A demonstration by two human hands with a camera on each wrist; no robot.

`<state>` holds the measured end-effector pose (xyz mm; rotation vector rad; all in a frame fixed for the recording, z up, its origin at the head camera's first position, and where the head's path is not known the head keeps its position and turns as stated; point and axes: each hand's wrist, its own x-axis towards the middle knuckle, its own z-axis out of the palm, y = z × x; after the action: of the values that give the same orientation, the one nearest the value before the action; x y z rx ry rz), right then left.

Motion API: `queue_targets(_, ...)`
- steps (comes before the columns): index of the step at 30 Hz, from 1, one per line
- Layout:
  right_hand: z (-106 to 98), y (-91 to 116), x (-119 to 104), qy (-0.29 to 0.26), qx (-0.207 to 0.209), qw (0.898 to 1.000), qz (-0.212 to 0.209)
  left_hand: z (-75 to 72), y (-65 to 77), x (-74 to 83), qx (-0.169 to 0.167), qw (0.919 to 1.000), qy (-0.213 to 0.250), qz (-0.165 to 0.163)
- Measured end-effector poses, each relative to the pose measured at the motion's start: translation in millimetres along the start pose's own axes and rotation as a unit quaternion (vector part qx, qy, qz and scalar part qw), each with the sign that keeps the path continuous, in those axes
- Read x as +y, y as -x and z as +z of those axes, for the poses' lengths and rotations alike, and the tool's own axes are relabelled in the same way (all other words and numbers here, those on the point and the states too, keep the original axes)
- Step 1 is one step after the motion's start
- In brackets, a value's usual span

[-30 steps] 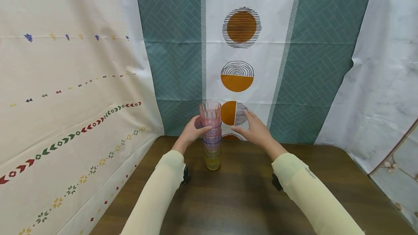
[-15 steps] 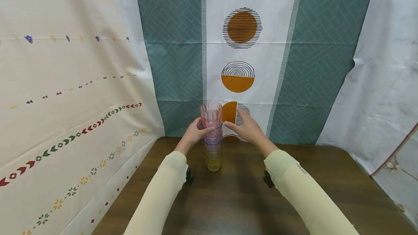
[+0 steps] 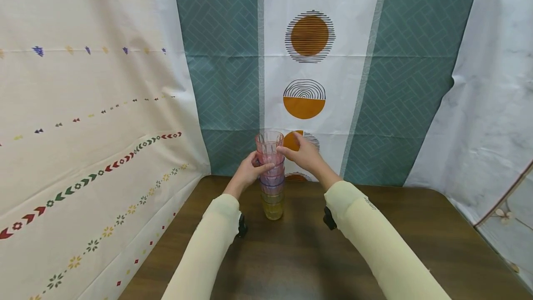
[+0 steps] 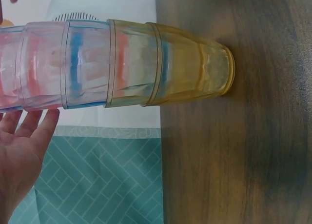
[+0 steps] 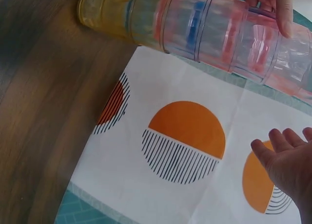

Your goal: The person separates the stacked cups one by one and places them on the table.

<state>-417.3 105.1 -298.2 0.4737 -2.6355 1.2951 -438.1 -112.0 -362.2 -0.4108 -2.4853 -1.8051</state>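
A tall stack of nested clear plastic tumblers stands upright on the table. Its bottom tumbler is yellow, blue and pink tints follow above, and the top tumbler is pink. My left hand grips the upper middle of the stack from the left, thumb across the front; in the left wrist view only some of its fingers show. My right hand is beside the top tumbler on the right, fingers spread. In the right wrist view a gap lies between its fingers and the stack.
The brown wooden table extends toward me and to the right. Behind it hangs a green and white cloth with orange circles. A cream patterned cloth borders the left, a pale marbled cloth the right.
My right hand has moved left, from well clear of the stack to beside the top tumbler. My left hand keeps its grip, and the stack has not visibly moved.
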Motion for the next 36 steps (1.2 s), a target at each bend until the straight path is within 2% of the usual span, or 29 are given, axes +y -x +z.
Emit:
queue_targets(2,1.6,-2.2,-2.7,-0.012,-0.003,1.000,0.002,-0.9,2.5,5.0,-0.006,1.0000,0.002,-0.003)
queue_targets(7,7.4,-8.5,-8.9,-0.028,-0.005,1.000,0.012,-0.1,1.7,3.3,0.001,1.0000,0.005,0.004)
queue_targets(8,8.9,-9.6,-9.7,-0.031,-0.006,0.999,0.012,0.6,-0.7,-1.7,0.007,0.9999,0.005,0.009)
queue_targets(18,22.4,-13.4,-12.8,-0.078,-0.012,0.997,0.004,2.3,1.9,0.0,-0.002,0.9996,0.016,0.022)
queue_targets(24,25.0,-14.5,-15.6,-0.085,-0.005,0.996,0.001,2.2,1.8,-0.1,0.003,0.9999,0.004,0.014)
queue_targets(29,24.1,-14.0,-18.7,-0.101,-0.002,0.995,0.011,2.9,2.5,1.1,0.003,0.9999,0.005,0.011)
queue_targets(36,24.6,-15.2,-16.5,-0.127,0.019,0.991,0.047,3.0,2.9,-0.2,-0.002,0.9998,0.010,0.016)
